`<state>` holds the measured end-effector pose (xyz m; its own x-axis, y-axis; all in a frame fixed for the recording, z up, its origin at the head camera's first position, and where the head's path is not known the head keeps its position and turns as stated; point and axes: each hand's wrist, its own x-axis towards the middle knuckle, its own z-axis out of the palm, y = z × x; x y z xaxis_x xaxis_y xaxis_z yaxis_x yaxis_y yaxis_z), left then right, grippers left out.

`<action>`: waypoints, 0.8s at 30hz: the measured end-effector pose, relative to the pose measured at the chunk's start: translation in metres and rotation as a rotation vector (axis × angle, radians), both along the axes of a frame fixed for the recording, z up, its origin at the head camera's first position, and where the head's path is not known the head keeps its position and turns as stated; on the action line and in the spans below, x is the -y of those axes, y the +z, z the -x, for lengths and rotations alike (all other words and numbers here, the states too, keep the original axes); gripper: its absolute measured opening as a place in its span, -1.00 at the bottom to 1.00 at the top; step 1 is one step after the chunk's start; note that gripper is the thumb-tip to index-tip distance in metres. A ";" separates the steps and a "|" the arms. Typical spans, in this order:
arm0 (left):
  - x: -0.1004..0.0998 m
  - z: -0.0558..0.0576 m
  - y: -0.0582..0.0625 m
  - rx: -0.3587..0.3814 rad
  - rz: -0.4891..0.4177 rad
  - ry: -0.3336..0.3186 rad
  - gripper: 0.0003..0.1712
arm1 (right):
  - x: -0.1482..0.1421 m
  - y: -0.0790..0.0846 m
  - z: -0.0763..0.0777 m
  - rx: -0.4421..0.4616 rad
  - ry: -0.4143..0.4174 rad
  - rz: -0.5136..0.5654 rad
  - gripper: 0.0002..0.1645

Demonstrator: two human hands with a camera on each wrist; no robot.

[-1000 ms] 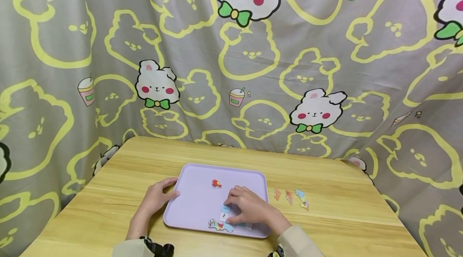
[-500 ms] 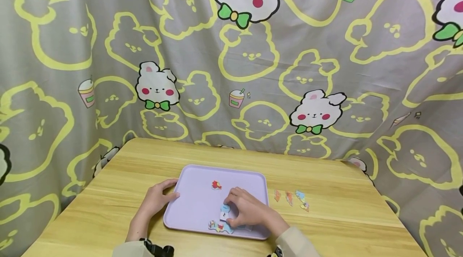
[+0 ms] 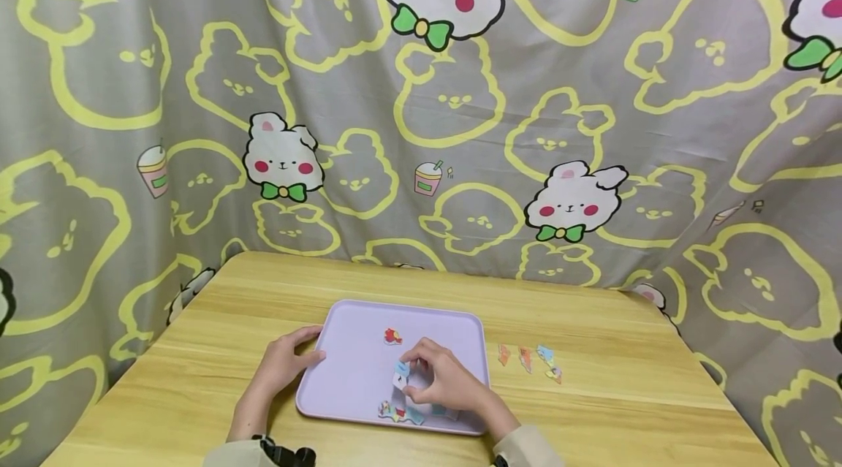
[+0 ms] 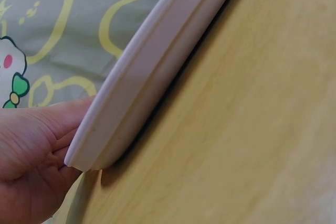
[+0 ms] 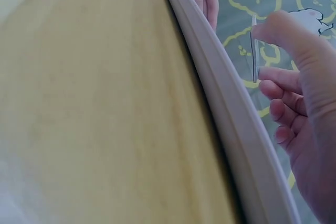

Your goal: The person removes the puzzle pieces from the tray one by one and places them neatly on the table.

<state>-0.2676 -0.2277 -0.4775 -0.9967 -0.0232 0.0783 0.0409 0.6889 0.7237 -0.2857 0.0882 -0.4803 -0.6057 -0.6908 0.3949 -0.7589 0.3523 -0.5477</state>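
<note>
My right hand (image 3: 444, 376) pinches a white and light-blue puzzle piece (image 3: 400, 375) between thumb and forefinger, above the lilac tray (image 3: 355, 372). The right wrist view catches this piece (image 5: 254, 56) edge-on, thin and upright, with the other fingers curled loosely below. At the tray's left edge my left hand (image 3: 283, 361) grips the rim; the left wrist view has part of that hand (image 4: 39, 150) around the tray's corner. Several joined colourful pieces (image 3: 400, 413) lie by the tray's front rim. A pale-blue piece (image 3: 446, 412) is partly hidden below my right hand.
Farther back on the tray lies a red and yellow piece (image 3: 392, 336). To the tray's right, on the wooden table (image 3: 612, 394), are orange pieces (image 3: 525, 359), a blue piece (image 3: 545, 354) and a multicoloured piece (image 3: 554, 373). A patterned curtain (image 3: 473, 160) encloses the table.
My right hand has lifted the white and light-blue piece off the tray and moved slightly left and back, tilting it up. The left hand and the loose pieces stay where they were.
</note>
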 end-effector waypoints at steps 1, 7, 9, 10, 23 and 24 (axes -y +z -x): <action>0.000 0.000 0.000 0.001 -0.001 0.000 -0.43 | 0.000 -0.001 0.000 0.003 0.001 0.014 -0.57; 0.000 0.000 -0.001 -0.002 0.000 0.006 -0.44 | -0.004 -0.001 0.000 0.004 -0.004 0.040 -0.56; 0.000 0.000 -0.001 -0.003 0.002 0.003 -0.44 | -0.006 -0.001 0.000 -0.008 -0.009 0.047 -0.54; 0.000 0.000 -0.001 -0.003 0.003 0.000 -0.43 | -0.007 0.000 0.000 -0.017 -0.010 0.052 -0.54; 0.000 0.001 -0.001 0.003 0.001 -0.009 -0.43 | -0.026 -0.003 0.000 -0.006 -0.074 0.104 -0.50; 0.000 0.001 -0.001 0.004 0.001 -0.009 -0.43 | -0.028 -0.003 0.000 -0.001 -0.077 0.106 -0.50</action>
